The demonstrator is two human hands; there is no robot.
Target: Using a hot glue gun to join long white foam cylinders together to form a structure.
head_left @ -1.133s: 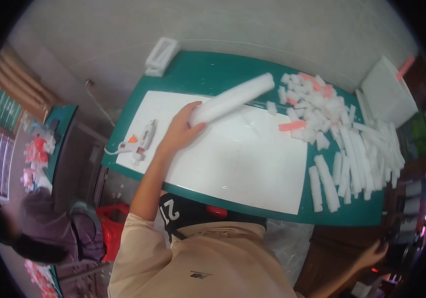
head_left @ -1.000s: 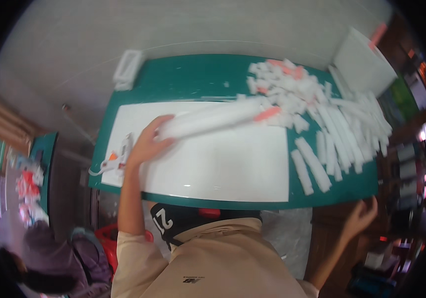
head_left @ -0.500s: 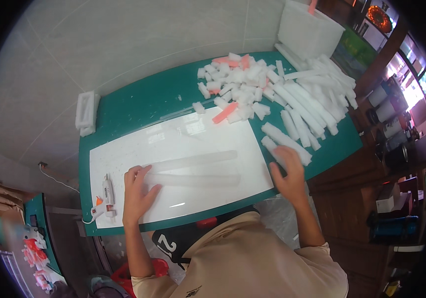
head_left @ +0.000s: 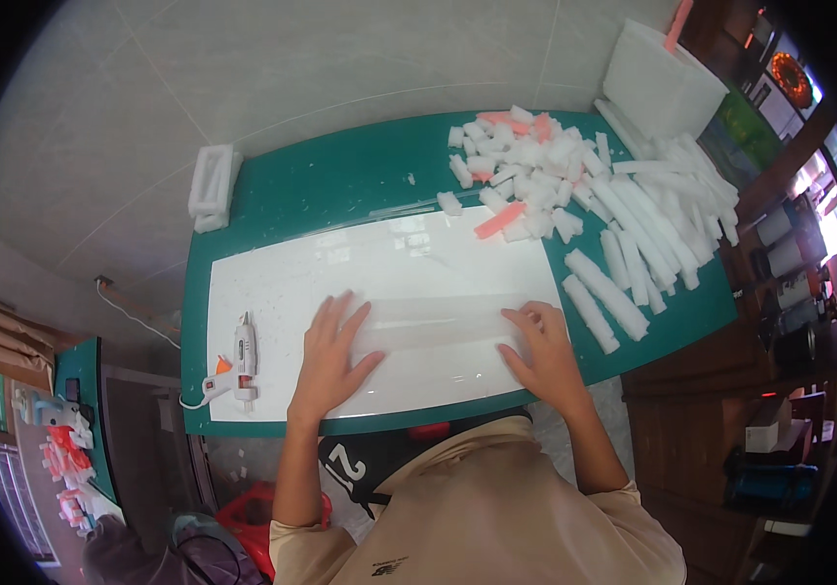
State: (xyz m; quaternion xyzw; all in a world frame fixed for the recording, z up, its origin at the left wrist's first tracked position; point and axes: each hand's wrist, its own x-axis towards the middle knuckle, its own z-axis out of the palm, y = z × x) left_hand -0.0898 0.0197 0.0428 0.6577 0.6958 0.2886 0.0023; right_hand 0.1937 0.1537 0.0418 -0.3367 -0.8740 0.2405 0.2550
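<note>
My left hand (head_left: 330,356) and my right hand (head_left: 547,346), both with fingers spread flat, press the ends of a long white foam strip (head_left: 433,322) lying left-to-right across the white board (head_left: 272,283) on the green table (head_left: 340,180).

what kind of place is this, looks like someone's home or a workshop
Most likely a small craft or packing workspace, perhaps at home. A green table stands on a tiled floor and carries a white board, a glue gun and heaps of cut white foam pieces. Both hands press a long foam strip.
</note>
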